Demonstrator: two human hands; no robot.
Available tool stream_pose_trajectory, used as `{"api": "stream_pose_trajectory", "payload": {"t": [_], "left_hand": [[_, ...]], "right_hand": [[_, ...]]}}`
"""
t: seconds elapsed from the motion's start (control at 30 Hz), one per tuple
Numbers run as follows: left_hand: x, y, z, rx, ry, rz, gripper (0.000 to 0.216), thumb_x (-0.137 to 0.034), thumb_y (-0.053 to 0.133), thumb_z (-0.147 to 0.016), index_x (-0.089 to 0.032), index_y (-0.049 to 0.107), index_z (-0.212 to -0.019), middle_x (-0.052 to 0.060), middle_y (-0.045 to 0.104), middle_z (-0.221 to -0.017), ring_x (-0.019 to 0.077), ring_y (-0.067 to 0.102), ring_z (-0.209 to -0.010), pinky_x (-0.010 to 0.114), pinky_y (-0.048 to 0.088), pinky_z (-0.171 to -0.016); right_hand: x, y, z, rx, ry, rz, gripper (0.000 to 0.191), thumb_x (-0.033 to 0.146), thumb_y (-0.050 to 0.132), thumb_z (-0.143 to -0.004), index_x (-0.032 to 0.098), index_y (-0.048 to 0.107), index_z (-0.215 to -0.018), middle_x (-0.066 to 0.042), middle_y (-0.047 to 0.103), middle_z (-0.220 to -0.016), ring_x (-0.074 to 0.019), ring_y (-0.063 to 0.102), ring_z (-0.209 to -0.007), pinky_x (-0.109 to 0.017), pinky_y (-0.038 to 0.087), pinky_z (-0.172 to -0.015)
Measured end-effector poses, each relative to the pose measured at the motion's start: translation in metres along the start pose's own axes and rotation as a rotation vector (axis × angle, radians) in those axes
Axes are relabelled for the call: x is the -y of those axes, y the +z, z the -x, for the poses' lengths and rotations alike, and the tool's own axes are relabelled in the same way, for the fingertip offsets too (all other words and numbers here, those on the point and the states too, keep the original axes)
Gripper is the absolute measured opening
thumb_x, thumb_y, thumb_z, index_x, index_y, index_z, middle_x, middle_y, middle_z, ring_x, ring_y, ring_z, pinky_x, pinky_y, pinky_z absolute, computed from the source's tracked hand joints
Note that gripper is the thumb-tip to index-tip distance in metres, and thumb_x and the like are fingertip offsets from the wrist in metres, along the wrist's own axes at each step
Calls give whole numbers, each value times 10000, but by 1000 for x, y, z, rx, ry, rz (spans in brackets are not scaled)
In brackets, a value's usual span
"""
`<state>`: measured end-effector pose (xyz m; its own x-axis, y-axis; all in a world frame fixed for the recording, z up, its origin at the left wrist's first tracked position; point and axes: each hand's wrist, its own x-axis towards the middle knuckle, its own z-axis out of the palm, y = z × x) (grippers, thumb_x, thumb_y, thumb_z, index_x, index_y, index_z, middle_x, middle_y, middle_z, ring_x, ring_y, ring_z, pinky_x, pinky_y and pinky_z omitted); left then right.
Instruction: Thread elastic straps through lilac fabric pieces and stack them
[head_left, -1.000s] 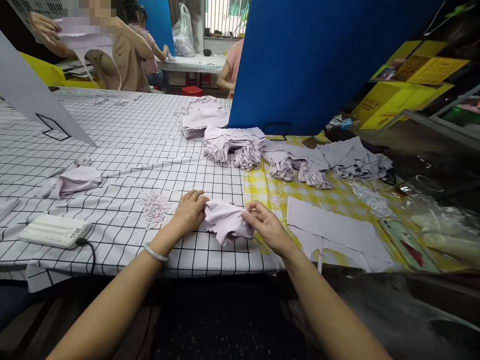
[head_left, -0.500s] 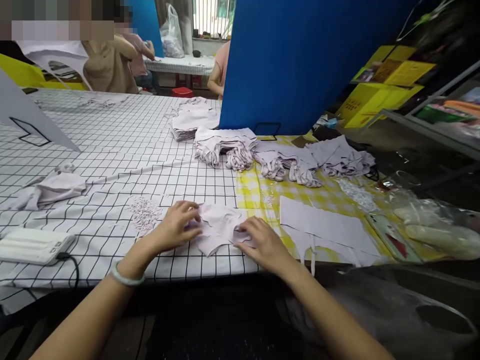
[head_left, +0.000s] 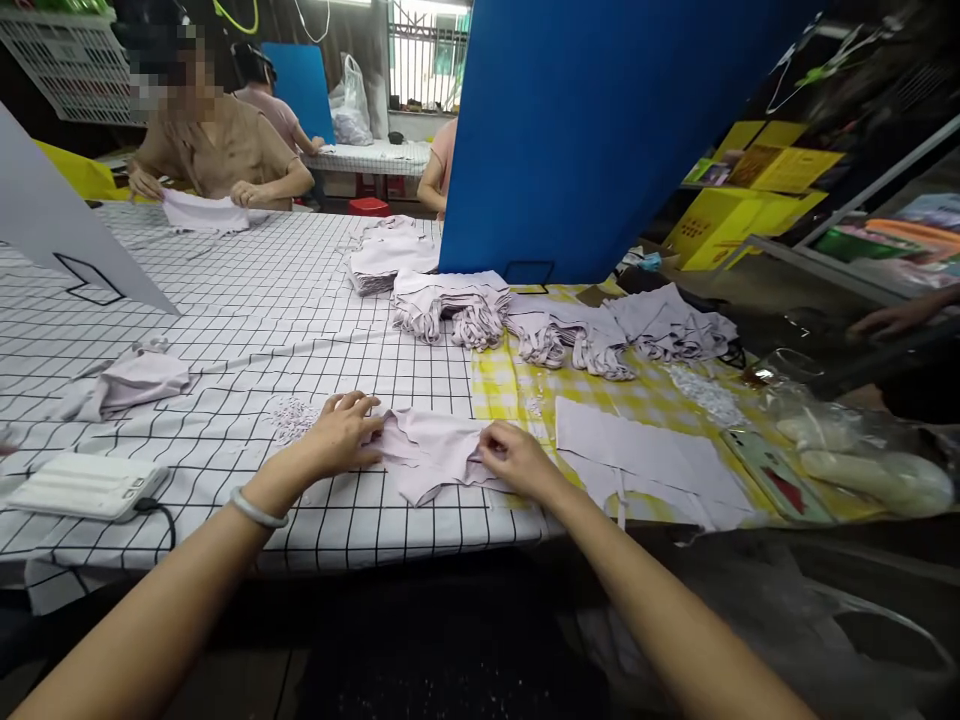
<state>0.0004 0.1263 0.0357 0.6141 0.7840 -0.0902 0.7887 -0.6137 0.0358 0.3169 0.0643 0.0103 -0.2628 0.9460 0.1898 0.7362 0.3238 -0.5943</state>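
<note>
A small pale lilac garment [head_left: 435, 455] lies on the checked cloth in front of me, its upper edge partly folded over. My left hand [head_left: 346, 432] is at its left edge, fingers bent and closed on the fabric. With thumb and fingers pinched, my right hand [head_left: 514, 458] holds the right edge. The fingertips of both hands partly hide the cloth they grip. To the right of my right hand lies a flat lilac strapped garment [head_left: 645, 450]. A heap of small pale scraps [head_left: 292, 418] is just behind my left hand.
Stacked lilac garments [head_left: 450, 295] stand before a blue partition [head_left: 555, 130]. A white power bank [head_left: 86, 487] with a cable and a crumpled garment [head_left: 142, 380] are at left. A phone [head_left: 776, 475] and plastic bags [head_left: 862, 450] lie at right. A co-worker [head_left: 217, 150] handles cloth across the table.
My right hand's fingers have closed into a pinch at the garment's right edge. My left hand has shifted slightly left, and the garment is spread wider. The co-worker opposite has lowered their cloth to the table.
</note>
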Motion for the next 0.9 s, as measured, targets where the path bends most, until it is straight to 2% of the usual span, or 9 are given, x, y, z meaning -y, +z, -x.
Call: {"api": "stream_pose_trajectory", "payload": {"t": [0.07, 0.2, 0.3, 0.37, 0.47, 0.57, 0.63, 0.77, 0.9], "left_hand": [[2, -1, 2, 0, 14, -18, 170, -230, 616, -847, -226, 723, -979, 105, 569, -1378, 366, 415, -1343, 588, 308, -1102], [6, 1, 3, -46, 19, 8, 180, -166, 579, -831, -215, 734, -908, 113, 613, -1316, 364, 449, -1305, 601, 321, -1086], [10, -7, 6, -84, 3, 99, 179, -183, 568, -826, -220, 733, -886, 109, 639, -1280, 368, 463, -1285, 621, 355, -1053], [13, -23, 17, -112, 12, 216, 167, -235, 567, -830, -229, 728, -875, 92, 651, -1257, 349, 483, -1265, 587, 391, -1044], [15, -61, 42, -112, 55, 476, 238, -369, 569, -847, -254, 726, -984, 57, 646, -1272, 294, 538, -1214, 451, 457, -1030], [15, -95, 58, -77, 42, 738, 367, -427, 596, -828, -249, 699, -1133, 41, 670, -1235, 270, 590, -1143, 352, 508, -941], [15, -101, 52, -57, 2, 862, 391, -435, 631, -789, -210, 707, -1100, 52, 701, -1139, 274, 616, -1088, 342, 522, -886], [15, -70, 16, -30, -191, 918, 296, -389, 600, -756, -163, 671, -932, 93, 699, -1005, 277, 646, -995, 399, 525, -861], [0, -16, -3, -246, -454, 646, 384, -269, 552, -735, -177, 594, -1106, 129, 634, -1192, 308, 582, -1147, 466, 475, -986]], "right_hand": [[-1, -2, 1, -64, 33, -49, 89, 144, 542, -835, 209, 555, -776, -19, 607, -815, -184, 576, -801, -316, 465, -748], [8, 7, 3, 135, -204, 86, 106, 133, 581, -803, 217, 625, -850, -49, 643, -944, -207, 570, -891, -328, 451, -783], [14, 14, 1, 88, -125, 114, 121, 100, 562, -785, 208, 616, -794, -45, 630, -867, -198, 554, -833, -317, 435, -748], [18, 2, 2, -28, 10, -38, 89, 128, 553, -786, 207, 582, -757, -29, 596, -825, -191, 545, -820, -313, 431, -748], [30, -38, 10, -121, 156, -447, 74, 250, 579, -812, 212, 546, -758, -16, 563, -850, -179, 530, -807, -309, 429, -742], [45, -79, 17, -14, 239, -825, 159, 334, 642, -798, 208, 547, -773, -6, 551, -841, -148, 499, -721, -288, 414, -678], [47, -89, 12, 45, 301, -923, 191, 343, 684, -748, 199, 564, -784, -3, 546, -822, -131, 478, -680, -274, 394, -640], [23, -72, -7, 16, 421, -744, 204, 353, 664, -694, 199, 552, -765, 10, 534, -754, -135, 482, -666, -287, 409, -661], [1, -37, -1, -149, 416, -204, 171, 342, 600, -773, 211, 578, -881, -54, 620, -965, -207, 576, -836, -366, 461, -783]]}}
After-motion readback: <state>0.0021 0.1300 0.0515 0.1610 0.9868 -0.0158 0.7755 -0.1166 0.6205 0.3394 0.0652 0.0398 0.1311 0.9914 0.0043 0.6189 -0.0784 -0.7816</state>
